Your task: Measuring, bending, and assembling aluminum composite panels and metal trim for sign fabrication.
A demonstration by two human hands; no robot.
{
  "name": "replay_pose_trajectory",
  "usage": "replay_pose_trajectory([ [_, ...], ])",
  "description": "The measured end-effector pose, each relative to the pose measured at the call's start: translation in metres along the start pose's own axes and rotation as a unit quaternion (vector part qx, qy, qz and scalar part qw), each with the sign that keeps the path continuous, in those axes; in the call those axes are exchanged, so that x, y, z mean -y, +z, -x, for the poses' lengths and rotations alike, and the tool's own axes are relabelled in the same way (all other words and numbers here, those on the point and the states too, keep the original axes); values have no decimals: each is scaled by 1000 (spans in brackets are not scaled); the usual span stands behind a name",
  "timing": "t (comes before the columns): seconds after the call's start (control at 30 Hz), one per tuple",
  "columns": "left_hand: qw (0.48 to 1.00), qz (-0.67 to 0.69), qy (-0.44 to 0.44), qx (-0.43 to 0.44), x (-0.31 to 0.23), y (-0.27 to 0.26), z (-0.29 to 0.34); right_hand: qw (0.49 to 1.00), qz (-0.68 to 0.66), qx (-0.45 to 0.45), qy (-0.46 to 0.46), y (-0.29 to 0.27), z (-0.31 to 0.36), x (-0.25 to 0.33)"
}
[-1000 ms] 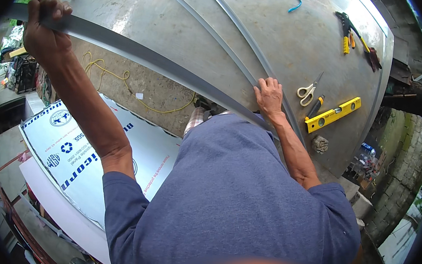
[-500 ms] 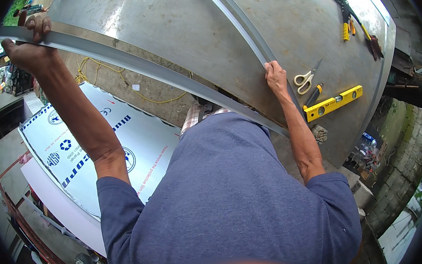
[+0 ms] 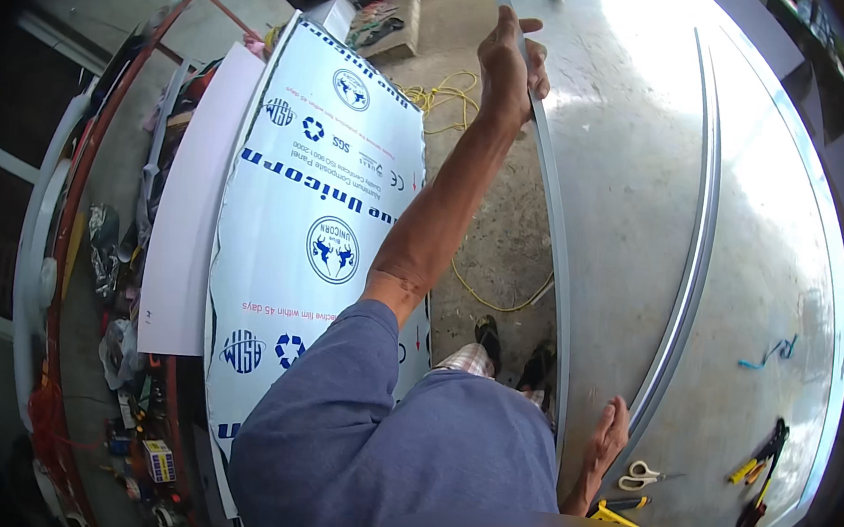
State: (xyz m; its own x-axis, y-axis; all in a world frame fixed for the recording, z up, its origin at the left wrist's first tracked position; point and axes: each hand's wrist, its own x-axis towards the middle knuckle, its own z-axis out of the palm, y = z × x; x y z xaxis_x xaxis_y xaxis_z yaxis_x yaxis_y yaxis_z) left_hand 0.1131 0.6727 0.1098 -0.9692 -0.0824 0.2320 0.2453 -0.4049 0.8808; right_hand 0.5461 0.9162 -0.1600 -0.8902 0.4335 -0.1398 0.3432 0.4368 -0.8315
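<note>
The head view shows the left hand with its fingers curled tight around a long, thin grey metal strip, smooth and matte. The strip lies along the left edge of a broad, shiny metal sheet, its long axis running from the top of the picture down toward the person. The right hand rests flat at its near end, fingers together, beside a second curved strip. White-handled scissors lie just beside that hand.
</note>
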Motion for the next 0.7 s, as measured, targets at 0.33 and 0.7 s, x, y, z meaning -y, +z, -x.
replay_pose_trajectory([
  [0.33,987,-80,-26,-141,-31,-104,-34,927,-111,357,5,36,13,95],
  [0.7,983,-106,-149,-21,24,-153,-64,908,-262,313,95,28,63,102],
])
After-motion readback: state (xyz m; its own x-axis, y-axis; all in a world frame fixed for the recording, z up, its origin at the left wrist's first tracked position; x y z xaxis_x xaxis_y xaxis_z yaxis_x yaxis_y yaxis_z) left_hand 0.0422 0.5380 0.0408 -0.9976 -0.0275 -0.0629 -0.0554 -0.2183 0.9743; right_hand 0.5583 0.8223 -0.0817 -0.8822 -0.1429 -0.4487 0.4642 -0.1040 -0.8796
